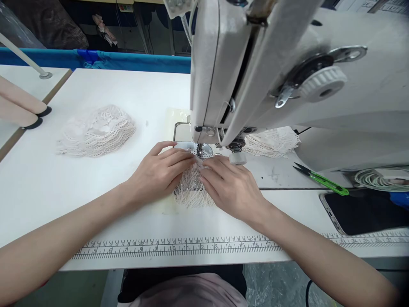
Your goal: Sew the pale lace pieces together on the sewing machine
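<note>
A piece of white lace lies at the foot of the sewing machine, its far edge by the presser foot. My left hand rests over its left side, fingers bent and pressed together on the lace. From the right, my right hand pinches the lace close to the needle area, its fingertips almost meeting those of the left. The thumbs and the fabric under the fingers are partly hidden. A pile of similar lace pieces sits on the table to the left, and another lace pile is behind the machine head.
Green thread snips, a phone and a coil of pale cord lie at the right. A ruler strip runs along the table's front edge. At far left are two pale, dark-tipped rounded objects and a thin rod.
</note>
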Tool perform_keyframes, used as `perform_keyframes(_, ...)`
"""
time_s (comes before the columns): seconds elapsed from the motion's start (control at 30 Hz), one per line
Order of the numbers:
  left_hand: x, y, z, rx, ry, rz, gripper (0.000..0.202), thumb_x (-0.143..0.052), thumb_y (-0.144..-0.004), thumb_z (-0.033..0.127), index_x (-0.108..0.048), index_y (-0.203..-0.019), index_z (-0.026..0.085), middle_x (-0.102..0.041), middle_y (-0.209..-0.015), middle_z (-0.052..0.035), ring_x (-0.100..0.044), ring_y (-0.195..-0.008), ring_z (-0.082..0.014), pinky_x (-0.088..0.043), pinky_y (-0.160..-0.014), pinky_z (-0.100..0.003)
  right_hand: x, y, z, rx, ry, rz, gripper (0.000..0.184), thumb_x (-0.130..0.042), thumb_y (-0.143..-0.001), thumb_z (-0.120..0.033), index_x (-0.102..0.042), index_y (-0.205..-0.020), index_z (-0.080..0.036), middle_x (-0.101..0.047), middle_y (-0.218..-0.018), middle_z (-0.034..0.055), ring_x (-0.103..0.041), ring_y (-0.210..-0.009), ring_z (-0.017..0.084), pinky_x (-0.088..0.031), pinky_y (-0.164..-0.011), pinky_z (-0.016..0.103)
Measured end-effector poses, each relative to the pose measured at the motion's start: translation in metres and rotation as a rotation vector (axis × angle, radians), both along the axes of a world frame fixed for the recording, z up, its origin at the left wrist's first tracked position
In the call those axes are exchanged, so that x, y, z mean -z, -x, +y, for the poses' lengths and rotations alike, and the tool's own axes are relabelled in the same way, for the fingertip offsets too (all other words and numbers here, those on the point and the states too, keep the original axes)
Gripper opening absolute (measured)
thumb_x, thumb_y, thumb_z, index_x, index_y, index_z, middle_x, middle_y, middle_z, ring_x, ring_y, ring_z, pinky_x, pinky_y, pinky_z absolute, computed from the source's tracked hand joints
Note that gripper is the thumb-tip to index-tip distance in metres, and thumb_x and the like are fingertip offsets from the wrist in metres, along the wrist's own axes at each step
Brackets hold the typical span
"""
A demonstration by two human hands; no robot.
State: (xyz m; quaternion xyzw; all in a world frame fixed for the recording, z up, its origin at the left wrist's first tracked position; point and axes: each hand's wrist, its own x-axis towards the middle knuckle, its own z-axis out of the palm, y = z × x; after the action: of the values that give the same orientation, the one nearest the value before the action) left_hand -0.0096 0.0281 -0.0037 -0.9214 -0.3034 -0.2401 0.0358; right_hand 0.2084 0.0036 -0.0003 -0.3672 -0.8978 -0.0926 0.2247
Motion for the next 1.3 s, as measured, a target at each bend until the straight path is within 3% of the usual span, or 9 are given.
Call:
perform_keyframes(0.2, 0.002, -0.004, -0.003, -0.029, 0.007, 0.08, 0.029, -0.049, -0.095, 0.022, -0.065, -0.118, 0.018, -0.071, -0.111, -0.008, -0.065, -0.103, -0.0221, -0.045, -0.1, -0.044, 0.003, -0.003, 0.004, 0.094, 0.059, -0.091, 0.023, -0.047, -0.097, -0.019, -0.068, -0.09, -0.015, -0.072, -0.114, 0.0098, -0.064, -0.096, 0.022, -0.047, -0.071, 0.033)
perform_keyframes(0.37, 0.002, -0.007, -0.01, -0.051, -0.051, 0.146, 0.033, -0.052, -0.096, 0.031, -0.063, -0.124, 0.016, -0.067, -0.125, -0.01, -0.061, -0.115, -0.0257, -0.045, -0.1, -0.045, 0.004, -0.006, 0.009, 0.122, 0.028, -0.12, 0.024, -0.047, -0.097, -0.022, -0.07, -0.09, -0.017, -0.075, -0.1, 0.0087, -0.063, -0.095, 0.023, -0.045, -0.081, 0.035)
perform_keyframes(0.57, -0.001, -0.009, -0.014, -0.086, -0.08, 0.212, 0.037, -0.049, -0.099, 0.037, -0.06, -0.127, 0.016, -0.068, -0.123, -0.0103, -0.057, -0.125, -0.027, -0.04, -0.106, -0.049, 0.004, -0.006, 0.011, 0.127, -0.012, -0.124, 0.026, -0.047, -0.097, -0.023, -0.07, -0.086, -0.016, -0.076, -0.097, 0.009, -0.061, -0.1, 0.024, -0.044, -0.087, 0.036)
perform_keyframes(1.0, 0.0, -0.011, -0.014, -0.097, -0.128, 0.202, 0.038, -0.051, -0.098, 0.041, -0.061, -0.124, 0.015, -0.07, -0.119, -0.0104, -0.059, -0.122, -0.0265, -0.041, -0.105, -0.048, 0.007, -0.007, 0.013, 0.123, -0.003, -0.131, 0.026, -0.047, -0.098, -0.024, -0.07, -0.089, -0.016, -0.076, -0.099, 0.0095, -0.061, -0.105, 0.024, -0.044, -0.093, 0.038)
perform_keyframes(1.3, 0.002, -0.011, -0.009, -0.103, -0.079, 0.154, 0.039, -0.053, -0.096, 0.041, -0.062, -0.125, 0.017, -0.07, -0.121, -0.0111, -0.059, -0.121, -0.0278, -0.04, -0.105, -0.051, 0.007, -0.007, 0.016, 0.125, -0.016, -0.145, 0.024, -0.048, -0.098, -0.024, -0.069, -0.099, -0.013, -0.074, -0.108, 0.0101, -0.062, -0.102, 0.023, -0.044, -0.097, 0.04)
